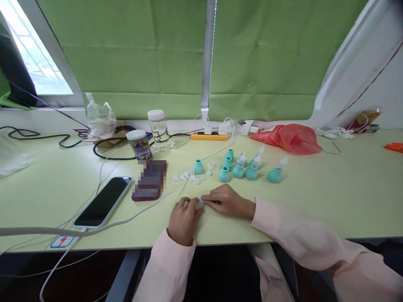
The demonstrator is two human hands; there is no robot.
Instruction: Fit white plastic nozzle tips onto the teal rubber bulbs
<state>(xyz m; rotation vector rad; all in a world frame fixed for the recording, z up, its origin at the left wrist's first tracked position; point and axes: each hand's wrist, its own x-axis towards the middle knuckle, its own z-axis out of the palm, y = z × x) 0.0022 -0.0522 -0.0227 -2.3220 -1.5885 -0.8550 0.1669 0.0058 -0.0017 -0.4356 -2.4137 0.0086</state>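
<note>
Near the front edge of the table, my left hand (pixel 183 221) is closed with thumb and fingertips on a small translucent plastic piece (pixel 199 204). From the right, my right hand (pixel 229 201) pinches the same piece at its other end, fingers pressed together; the piece is mostly covered by fingertips. Just beyond lie several loose translucent plastic pieces (pixel 185 176) and a teal squeeze bulb (pixel 198 166) with an open neck. Farther right stand more teal bulbs, some open-necked like one bulb (pixel 224 174), others with clear tips fitted, such as the rightmost bulb (pixel 275 175).
A white cable (pixel 141 214) crosses the table left of my hands. Beside it lie a phone (pixel 103 201) and a dark red, blurred flat object (pixel 150 180). Behind are a labelled tub (pixel 139 145), a clear jar (pixel 159 130), a power strip (pixel 201 136) and a red plastic bag (pixel 289 138).
</note>
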